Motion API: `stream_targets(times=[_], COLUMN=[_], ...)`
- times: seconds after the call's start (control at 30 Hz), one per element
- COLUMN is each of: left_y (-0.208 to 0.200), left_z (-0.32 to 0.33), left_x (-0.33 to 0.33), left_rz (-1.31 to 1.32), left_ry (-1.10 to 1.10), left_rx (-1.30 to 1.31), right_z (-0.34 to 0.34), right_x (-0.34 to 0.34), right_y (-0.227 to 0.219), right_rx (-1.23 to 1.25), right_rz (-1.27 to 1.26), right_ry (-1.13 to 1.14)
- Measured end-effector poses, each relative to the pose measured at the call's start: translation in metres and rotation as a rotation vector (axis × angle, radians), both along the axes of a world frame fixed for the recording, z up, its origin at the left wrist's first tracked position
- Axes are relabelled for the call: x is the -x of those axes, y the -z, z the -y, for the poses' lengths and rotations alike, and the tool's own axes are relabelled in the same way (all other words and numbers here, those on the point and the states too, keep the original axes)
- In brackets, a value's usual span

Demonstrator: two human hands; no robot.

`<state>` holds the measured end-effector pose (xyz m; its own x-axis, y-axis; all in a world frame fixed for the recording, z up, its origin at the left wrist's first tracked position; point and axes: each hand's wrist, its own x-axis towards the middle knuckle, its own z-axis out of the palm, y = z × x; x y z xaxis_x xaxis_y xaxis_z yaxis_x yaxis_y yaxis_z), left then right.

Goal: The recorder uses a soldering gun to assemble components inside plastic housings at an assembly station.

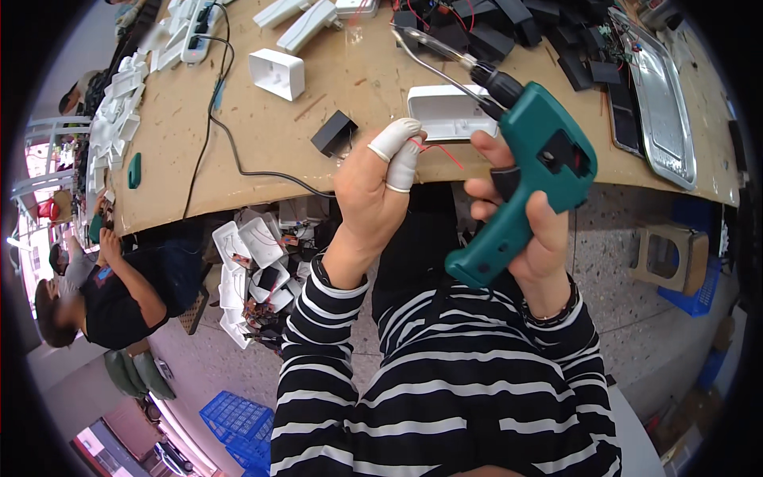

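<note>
My right hand [545, 246] is wrapped around the handle of a green soldering gun [550, 119], its fingers by the black trigger. The gun's metal tip and a thin curved feed tube point to the far left, over the table. My left hand [367, 191] wears white finger cots on thumb and forefinger, which are pinched on a thin red wire [447, 152]. Just beyond both hands lies an open white plastic case [449, 107], partly hidden behind the gun. A small black box [335, 133] sits left of my left hand's fingertips.
A white housing [276, 74] stands farther back; black boxes with wires [509, 24] pile up behind. At right are a metal tray [671, 119] and a phone [625, 119]. A black cable [262, 172] crosses the table. White cases [258, 242] fill a heap below the edge. A co-worker [119, 278] sits at left.
</note>
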<state>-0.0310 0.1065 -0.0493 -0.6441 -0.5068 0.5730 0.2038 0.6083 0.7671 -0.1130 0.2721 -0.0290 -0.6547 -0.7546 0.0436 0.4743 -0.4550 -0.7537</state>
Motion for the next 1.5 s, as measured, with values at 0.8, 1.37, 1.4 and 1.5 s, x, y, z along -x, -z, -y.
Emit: stream_targets(times=[0.8,1.37,1.4,1.5], left_y=[-0.023,0.01,0.011,0.012], left_z=[0.023,-0.023,-0.024,-0.027], left_x=[0.019,0.028,0.029,0.031], left_rz=[0.278,0.116,0.118,0.122], left_ry=[0.562,-0.047,-0.058,-0.098], left_rx=[0.163,0.214,0.225,0.267], right_z=[0.005,0.005,0.005,0.006], right_x=[0.015,0.029,0.03,0.034], right_y=[0.018,0.023,0.023,0.023], right_rx=[-0.005,-0.076,-0.072,-0.073], right_rz=[-0.101,-0.036,-0.038,-0.055], right_ry=[-0.097,0.224,0.227,0.224])
